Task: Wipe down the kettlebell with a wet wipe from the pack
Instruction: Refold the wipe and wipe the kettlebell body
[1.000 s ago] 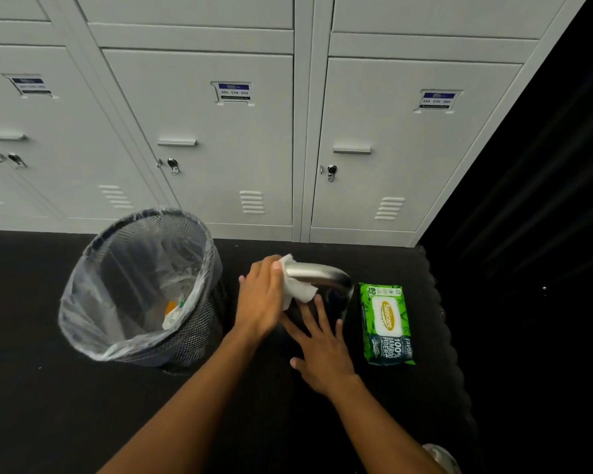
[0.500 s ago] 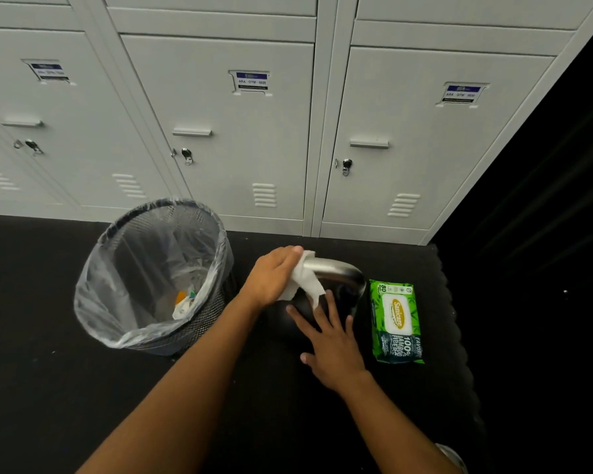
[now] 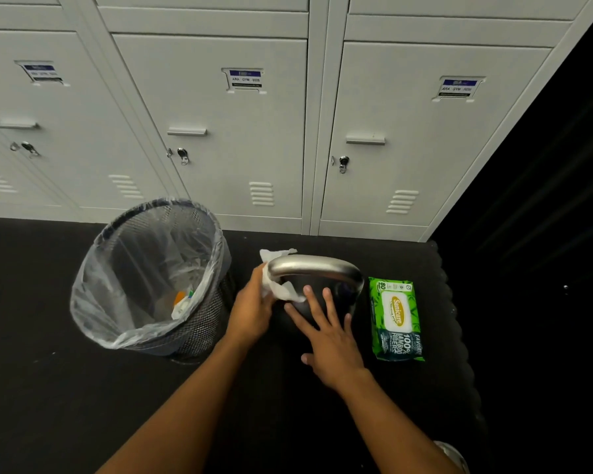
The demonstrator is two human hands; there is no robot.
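Observation:
A black kettlebell with a shiny steel handle (image 3: 317, 266) stands on the dark floor mat in front of the lockers. My left hand (image 3: 252, 307) grips a white wet wipe (image 3: 281, 289) wrapped around the handle's left end. My right hand (image 3: 329, 331) lies flat, fingers spread, on the kettlebell's dark body below the handle. The green wet wipe pack (image 3: 396, 319) lies flat on the mat just right of the kettlebell.
A black mesh waste bin (image 3: 199, 333) lined with a clear bag stands left of the kettlebell, with some litter inside. Grey lockers (image 3: 240, 138) form a wall right behind. The mat's edge (image 3: 449, 302) runs down the right side.
My left hand with the wipe has slid from the top of the handle down to its left end. My right hand has stayed flat on the kettlebell's body.

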